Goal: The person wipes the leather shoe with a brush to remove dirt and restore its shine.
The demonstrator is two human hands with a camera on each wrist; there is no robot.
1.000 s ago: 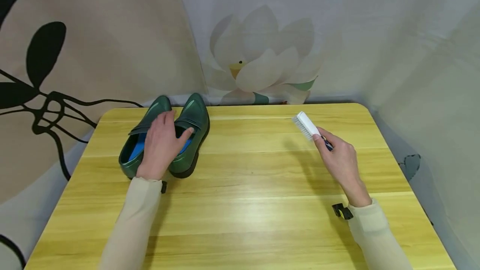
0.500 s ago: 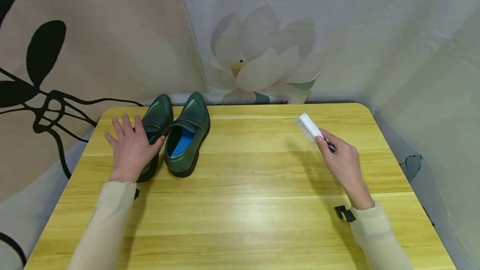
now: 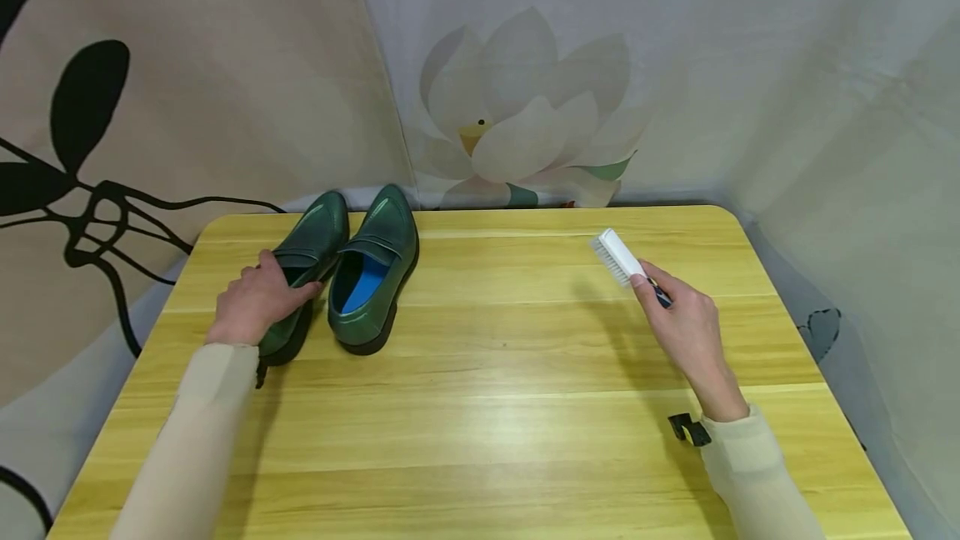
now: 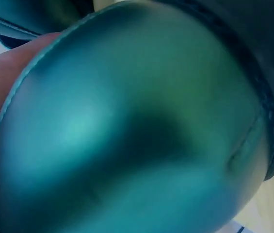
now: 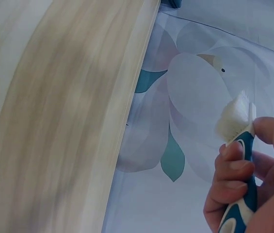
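In the head view my left hand grips the left green loafer across its opening, thumb on the near right side and fingers at the left side. That loafer's heel fills the left wrist view, with part of the hand along its left edge. Close beside it stands the right green loafer, showing a blue insole and touched by no hand. Over the right half of the table, my right hand holds a white-bristled brush by its blue and white handle, bristles facing left.
Both shoes stand at the back left of a light wooden table, toes near its back edge. A printed cloth with a large flower hangs behind the table and also at the sides.
My left hand has left the space over both shoes, spread its fingers at the left shoe's outer side, then curled them around it. The right hand with the brush has barely moved.
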